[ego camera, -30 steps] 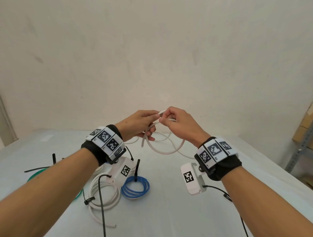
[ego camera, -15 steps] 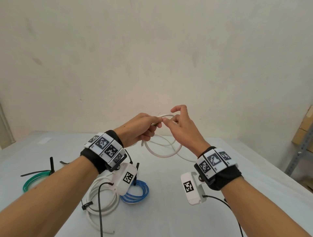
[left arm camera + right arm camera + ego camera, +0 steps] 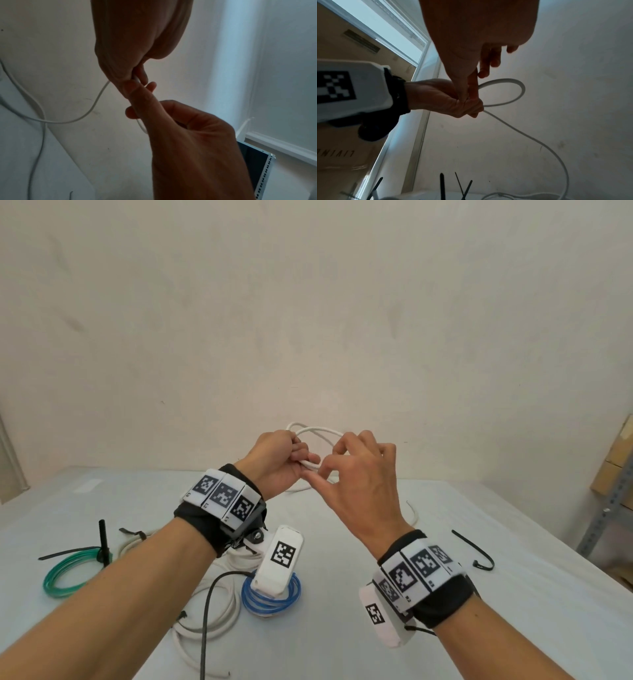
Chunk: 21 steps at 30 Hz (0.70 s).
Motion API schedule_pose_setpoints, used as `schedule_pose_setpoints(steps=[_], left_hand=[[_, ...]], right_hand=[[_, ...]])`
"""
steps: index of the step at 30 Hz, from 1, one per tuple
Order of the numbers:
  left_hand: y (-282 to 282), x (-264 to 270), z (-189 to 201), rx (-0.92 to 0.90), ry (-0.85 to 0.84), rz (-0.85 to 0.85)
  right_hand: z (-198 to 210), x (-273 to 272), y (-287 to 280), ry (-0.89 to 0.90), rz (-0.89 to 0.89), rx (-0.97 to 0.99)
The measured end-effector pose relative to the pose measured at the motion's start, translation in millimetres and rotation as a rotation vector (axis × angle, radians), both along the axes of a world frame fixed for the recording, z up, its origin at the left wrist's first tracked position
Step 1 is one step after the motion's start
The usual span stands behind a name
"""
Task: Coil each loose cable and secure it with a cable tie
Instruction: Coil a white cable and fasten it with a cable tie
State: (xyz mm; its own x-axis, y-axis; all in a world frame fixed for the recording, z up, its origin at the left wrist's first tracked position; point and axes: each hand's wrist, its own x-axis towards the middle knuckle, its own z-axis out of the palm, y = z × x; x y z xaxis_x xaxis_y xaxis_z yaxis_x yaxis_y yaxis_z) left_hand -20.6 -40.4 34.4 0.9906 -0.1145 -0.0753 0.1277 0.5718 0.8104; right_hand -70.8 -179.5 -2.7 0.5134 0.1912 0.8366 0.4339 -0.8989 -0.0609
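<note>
A thin white cable (image 3: 320, 429) arches in small loops just above my two hands, in front of the wall. My left hand (image 3: 301, 457) grips the gathered loops in a curled fist. My right hand (image 3: 320, 472) pinches a strand of that cable between thumb and index finger, right against the left fist, its other fingers spread. The right wrist view shows one cable loop (image 3: 513, 83) sticking out past the left hand (image 3: 471, 108). The cable's free tail (image 3: 413, 513) trails down to the table. A loose black cable tie (image 3: 478, 554) lies on the table to my right.
On the white table (image 3: 342, 628) to my left lie a green coil (image 3: 60, 577) with a black tie, a blue coil (image 3: 270, 601) and a tied white coil (image 3: 219, 614). A metal shelf with cardboard boxes (image 3: 613, 474) stands at the right edge.
The loops hung below my hands before and now stand above them. The right hand has shifted its pinch close against the left fist, and both hands are a little nearer to me.
</note>
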Motion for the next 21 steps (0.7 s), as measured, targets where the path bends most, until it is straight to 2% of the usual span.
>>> schedule_pose_setpoints(steps=[4,7,10,14,18,21], left_hand=[[-1.8,4.1,-4.6,-0.078,0.030,0.028],[-1.8,6.3,-6.5,-0.065,0.049,0.040],[2.0,8.9,-6.7,-0.077,0.061,0.045],[5.9,10.1,-9.5,-0.089,0.079,0.009],[13.9,10.5,-6.7,0.051,0.048,0.047],[28.9,15.2,-7.1,0.134,0.046,0.061]], right_hand=[[6.2,-2.5,0.2,-0.066,-0.188,-0.095],[8.2,-2.2,0.0,-0.033,-0.250,-0.102],[5.1,0.2,-2.3,0.034,-0.095,-0.035],[0.4,4.8,-5.3,0.298,0.206,0.018],[-3.3,6.0,-13.5,0.466,0.301,0.030],[-1.2,6.1,-26.0,0.676,0.292,-0.028]])
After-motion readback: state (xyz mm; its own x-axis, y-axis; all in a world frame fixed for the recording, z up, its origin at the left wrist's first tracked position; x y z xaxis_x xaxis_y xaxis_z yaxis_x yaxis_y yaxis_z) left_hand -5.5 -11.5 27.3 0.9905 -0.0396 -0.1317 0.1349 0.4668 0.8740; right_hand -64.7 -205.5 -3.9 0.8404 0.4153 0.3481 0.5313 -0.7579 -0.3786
